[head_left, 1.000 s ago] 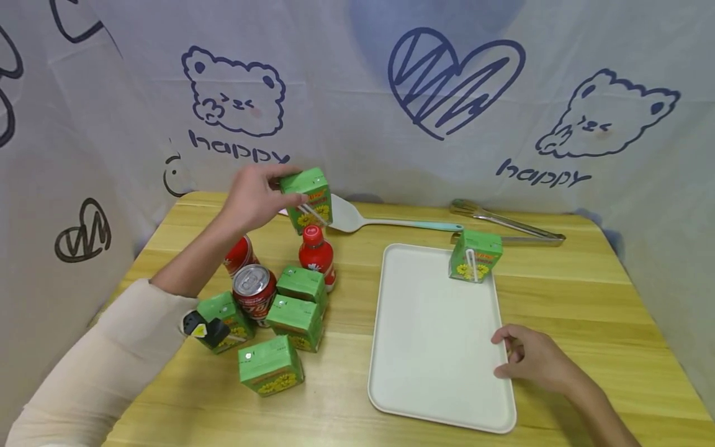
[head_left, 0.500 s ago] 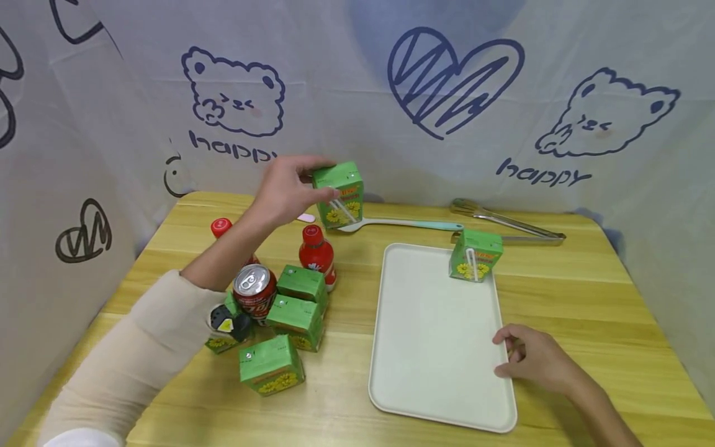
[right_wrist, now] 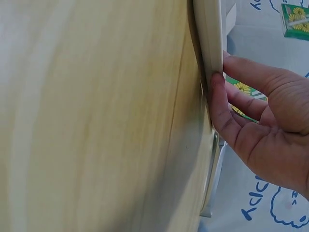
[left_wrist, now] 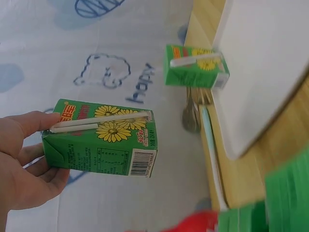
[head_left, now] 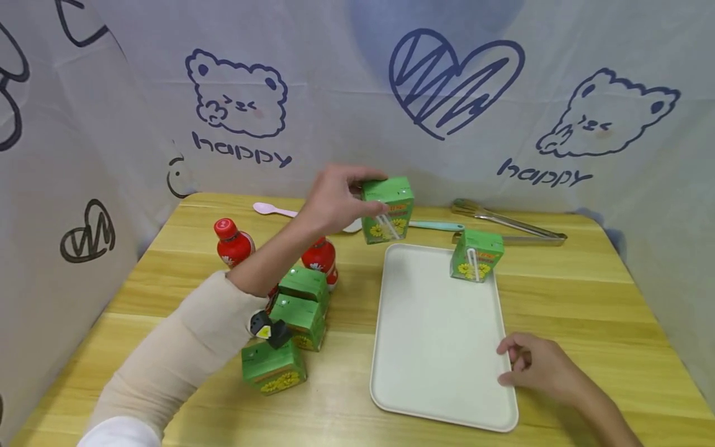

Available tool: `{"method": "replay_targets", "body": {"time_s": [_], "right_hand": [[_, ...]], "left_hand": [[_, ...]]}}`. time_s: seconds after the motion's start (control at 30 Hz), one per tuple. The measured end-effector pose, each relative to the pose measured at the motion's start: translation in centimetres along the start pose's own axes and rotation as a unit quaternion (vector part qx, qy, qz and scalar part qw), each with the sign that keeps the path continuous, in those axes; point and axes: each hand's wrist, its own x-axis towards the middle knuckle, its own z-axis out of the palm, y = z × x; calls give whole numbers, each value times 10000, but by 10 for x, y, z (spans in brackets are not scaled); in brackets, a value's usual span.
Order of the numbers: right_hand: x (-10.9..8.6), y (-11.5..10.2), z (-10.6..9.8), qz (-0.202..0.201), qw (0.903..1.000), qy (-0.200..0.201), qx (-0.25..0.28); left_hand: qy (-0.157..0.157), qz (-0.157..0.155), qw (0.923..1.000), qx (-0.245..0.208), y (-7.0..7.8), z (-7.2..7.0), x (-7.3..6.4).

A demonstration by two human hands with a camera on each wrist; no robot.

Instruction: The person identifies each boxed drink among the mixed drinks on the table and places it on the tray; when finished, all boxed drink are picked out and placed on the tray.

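Observation:
My left hand (head_left: pixel 335 202) holds a green drink carton (head_left: pixel 391 214) with yellow flowers and a white straw on its front, raised over the tray's far left corner. In the left wrist view, thumb and fingers grip one end of this drink carton (left_wrist: pixel 104 137). A second green carton (head_left: pixel 476 256) stands at the far right corner of the cream tray (head_left: pixel 441 347). My right hand (head_left: pixel 542 366) is at the tray's right edge. In the right wrist view, its fingertips pinch the rim of the tray (right_wrist: pixel 211 38).
On the left stand several more green cartons (head_left: pixel 274 367) and two red bottles (head_left: pixel 233 243), (head_left: pixel 321 257). My left arm hides the can there. Along the back lie a pink spoon (head_left: pixel 270 209), a spatula (head_left: pixel 438 225) and metal tongs (head_left: pixel 514 223). A patterned cloth (head_left: pixel 346 93) hangs behind.
My left hand has carried the drink carton rightward, from above the red bottle to the tray's far left corner. My right hand has stayed at the tray's edge.

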Motion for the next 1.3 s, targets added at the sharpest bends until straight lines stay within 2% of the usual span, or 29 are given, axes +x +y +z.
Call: {"method": "replay_targets", "body": {"time_s": [0.3, 0.5, 0.77, 0.97, 1.17, 1.3], "right_hand": [[-1, -2, 1, 137, 9999, 59, -79], [-1, -3, 2, 104, 9998, 104, -129], [0, -1, 1, 113, 9998, 97, -105], [0, -1, 1, -36, 10000, 83, -30], [0, -2, 0, 53, 9998, 66, -175], [-1, -2, -1, 53, 9999, 18, -113]], "left_hand": [[-537, 238, 9982, 102, 10, 41, 2], [-812, 381, 9959, 127, 8, 68, 5], [-1090, 535, 9915, 466, -1, 109, 10], [-1289, 542, 9869, 799, -7, 130, 11], [-1453, 730, 9837, 772, -8, 149, 14], [-1483, 693, 9840, 699, -9, 162, 16]]}}
